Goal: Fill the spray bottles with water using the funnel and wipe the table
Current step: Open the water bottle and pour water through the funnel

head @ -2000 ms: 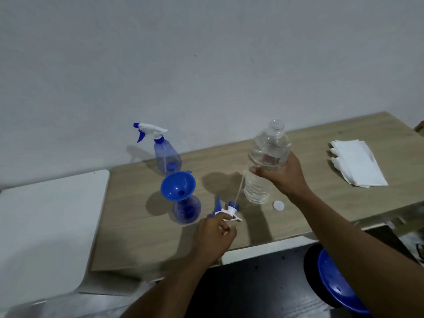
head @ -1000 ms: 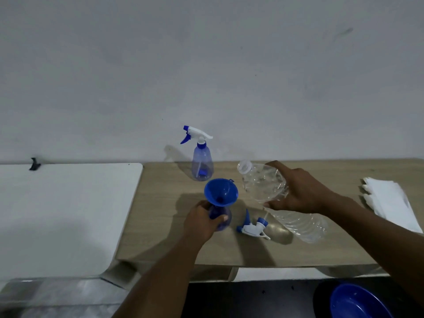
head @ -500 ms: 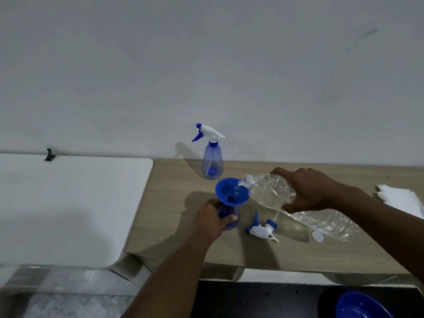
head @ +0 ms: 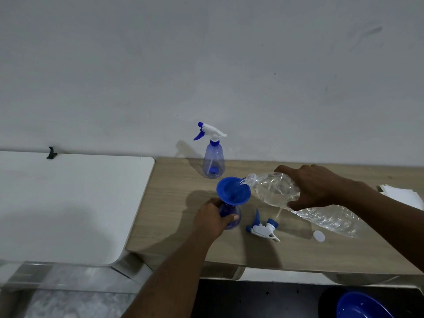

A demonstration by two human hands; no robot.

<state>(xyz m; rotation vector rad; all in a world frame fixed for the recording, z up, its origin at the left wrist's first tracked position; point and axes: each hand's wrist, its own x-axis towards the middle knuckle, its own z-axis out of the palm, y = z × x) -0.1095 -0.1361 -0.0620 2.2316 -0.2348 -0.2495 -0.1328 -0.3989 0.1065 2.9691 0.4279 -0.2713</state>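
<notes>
Both hands grip bottles: the water bottle (head: 275,190) tips into the funnel (head: 232,190).

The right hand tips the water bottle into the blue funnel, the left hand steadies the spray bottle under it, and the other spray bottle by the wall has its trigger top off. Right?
Not quite: the head view shows the spray bottle by the wall with its trigger top on. The loose trigger top lies beside the bottle being filled.

no readable text, no labels, no brand marks, no numbers on any item
</notes>
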